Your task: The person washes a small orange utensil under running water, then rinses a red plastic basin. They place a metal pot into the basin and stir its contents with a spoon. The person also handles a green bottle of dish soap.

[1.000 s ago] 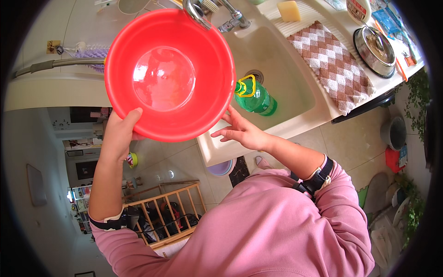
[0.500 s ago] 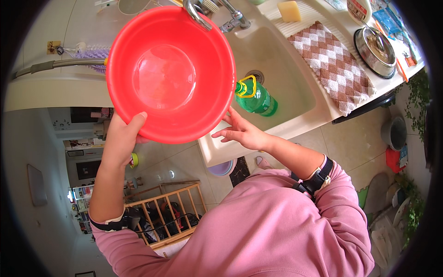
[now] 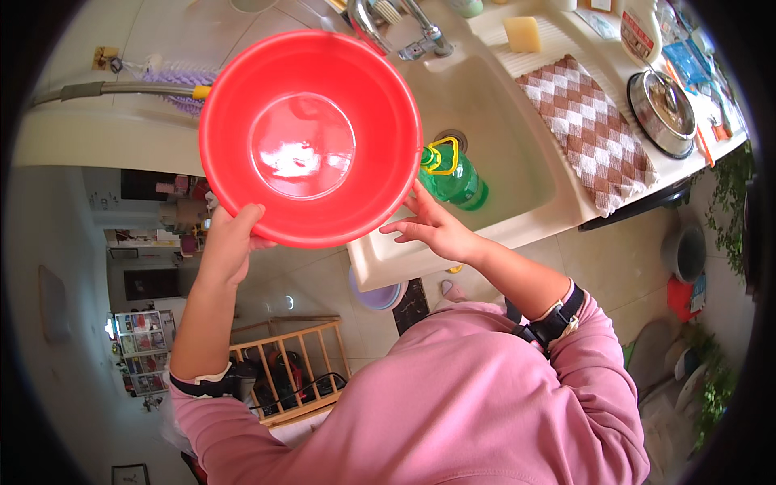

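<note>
1. Red basin (image 3: 310, 137): round plastic bowl, held up in front of the camera over the left edge of the sink (image 3: 493, 153). Its open mouth points toward the camera, inner floor in full view; being round, it shows no long axis.
2. Left hand (image 3: 228, 246): grip closed on the lower left rim, thumb inside the bowl, fingers hidden behind the wall.
3. Right hand (image 3: 432, 230): fingers spread and fairly straight, their tips touching the lower right rim; pressing rather than pinching.
4. Change from the earlier frames: the basin keeps nearly the same place and facing; the left thumb sits a little further along the rim; the right hand rests at the same edge.
5. Basin contents: nothing solid seen, only a wet-looking glare on the floor.
6. Sink contents: green bottle (image 3: 453, 179) with a yellow handle loop, lying near the drain, just beside the basin's right rim.
7. Tap (image 3: 420, 36): above the basin's upper right edge.
8. Table right of the sink: brown-and-white checked cloth (image 3: 594, 133), yellow sponge (image 3: 522, 34), metal pot (image 3: 661, 103) with contents too small to tell.
9. Floor below: wooden rack (image 3: 299, 364).
</note>
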`<move>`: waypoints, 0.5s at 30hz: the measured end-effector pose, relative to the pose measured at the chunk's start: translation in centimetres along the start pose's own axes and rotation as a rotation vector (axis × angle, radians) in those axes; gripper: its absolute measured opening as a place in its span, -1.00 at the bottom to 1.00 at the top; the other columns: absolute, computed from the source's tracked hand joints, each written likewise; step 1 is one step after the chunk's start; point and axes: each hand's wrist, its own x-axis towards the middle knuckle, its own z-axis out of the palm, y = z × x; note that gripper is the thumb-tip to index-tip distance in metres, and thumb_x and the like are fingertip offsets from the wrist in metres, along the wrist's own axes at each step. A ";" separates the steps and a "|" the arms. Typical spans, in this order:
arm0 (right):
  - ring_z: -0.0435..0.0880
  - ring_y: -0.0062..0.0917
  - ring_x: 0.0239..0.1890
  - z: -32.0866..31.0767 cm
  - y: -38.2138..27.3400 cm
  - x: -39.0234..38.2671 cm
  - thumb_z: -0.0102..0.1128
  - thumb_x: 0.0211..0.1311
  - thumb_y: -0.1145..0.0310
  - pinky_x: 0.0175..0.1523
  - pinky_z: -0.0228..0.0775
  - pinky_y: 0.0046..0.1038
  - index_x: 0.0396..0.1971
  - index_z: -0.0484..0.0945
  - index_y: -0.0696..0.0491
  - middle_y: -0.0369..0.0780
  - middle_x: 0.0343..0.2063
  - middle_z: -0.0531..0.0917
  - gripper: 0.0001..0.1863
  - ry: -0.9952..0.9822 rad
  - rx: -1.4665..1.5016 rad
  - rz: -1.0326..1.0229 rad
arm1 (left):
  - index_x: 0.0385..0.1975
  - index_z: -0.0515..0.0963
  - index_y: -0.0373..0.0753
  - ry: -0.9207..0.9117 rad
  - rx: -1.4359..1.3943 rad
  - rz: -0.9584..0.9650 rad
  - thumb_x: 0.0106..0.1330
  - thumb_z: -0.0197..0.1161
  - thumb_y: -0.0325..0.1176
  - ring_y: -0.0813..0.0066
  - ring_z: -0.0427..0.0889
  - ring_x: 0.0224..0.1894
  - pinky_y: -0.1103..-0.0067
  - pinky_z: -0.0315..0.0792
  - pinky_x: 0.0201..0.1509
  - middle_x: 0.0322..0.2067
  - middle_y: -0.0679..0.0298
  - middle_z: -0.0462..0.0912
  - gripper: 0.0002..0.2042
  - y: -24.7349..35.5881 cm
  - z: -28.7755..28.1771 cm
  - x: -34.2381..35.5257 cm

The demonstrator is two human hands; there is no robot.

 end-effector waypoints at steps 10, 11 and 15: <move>0.67 -0.36 -0.09 -2.9 0.9 -1.6 0.11 0.29 0.38 -0.02 0.50 -0.37 0.17 0.41 0.13 -0.02 -0.02 0.60 -0.56 0.034 -0.782 0.145 | 0.09 0.35 -0.33 0.137 -0.357 -0.150 0.26 0.04 -0.46 0.38 0.67 -0.18 0.46 0.65 -0.28 -0.09 0.15 0.59 -0.63 -9.2 -3.7 -2.9; 0.68 -0.30 -0.12 -3.7 0.9 -2.3 0.12 0.26 0.40 -0.04 0.51 -0.34 0.10 0.46 0.13 -0.03 -0.06 0.62 -0.60 0.044 -0.902 0.162 | 0.10 0.35 -0.33 0.145 -0.365 -0.140 0.26 0.04 -0.46 0.37 0.67 -0.17 0.44 0.65 -0.28 -0.09 0.15 0.59 -0.62 -9.9 -3.8 -3.2; 0.65 -0.17 -0.18 -5.7 1.3 -4.8 0.11 0.17 0.47 -0.07 0.51 -0.28 -0.06 0.54 0.12 -0.07 -0.15 0.64 -0.70 0.124 -1.371 0.186 | 0.00 0.43 -0.37 0.186 -0.207 -0.066 0.21 0.05 -0.50 0.34 0.61 -0.05 0.42 0.56 -0.09 -0.09 0.14 0.58 -0.67 -12.7 -3.1 -2.9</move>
